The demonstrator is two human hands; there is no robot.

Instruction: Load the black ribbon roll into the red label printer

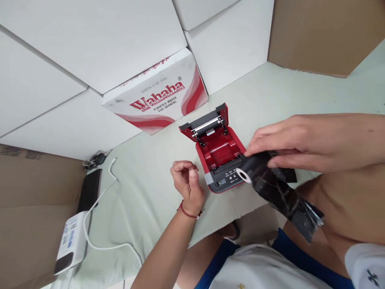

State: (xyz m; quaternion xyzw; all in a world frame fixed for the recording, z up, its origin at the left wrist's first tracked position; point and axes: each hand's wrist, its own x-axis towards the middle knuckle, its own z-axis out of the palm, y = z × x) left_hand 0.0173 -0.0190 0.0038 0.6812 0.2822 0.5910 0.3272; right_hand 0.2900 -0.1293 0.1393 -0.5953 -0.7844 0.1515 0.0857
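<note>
A small red and black label printer (222, 160) stands on the cloth with its lid (209, 124) raised and its red roll bay bare inside. My right hand (285, 142) grips a roll in black plastic wrapping (258, 168) from above, over the printer's right front corner. The roll's white core end faces left, and a loose, crumpled flap of the wrapping hangs down toward my lap. Beside the printer's left front corner, my left hand (189, 182) is curled closed, palm up, with nothing visible in its fingers.
A white and red Wahaha water carton (159, 94) stands behind the printer against white boxes (228, 52). Brown cardboard boxes (321, 36) flank both sides. At left lie a white cable (105, 188), keys (98, 159), a black flat object (90, 188) and a white device (72, 241).
</note>
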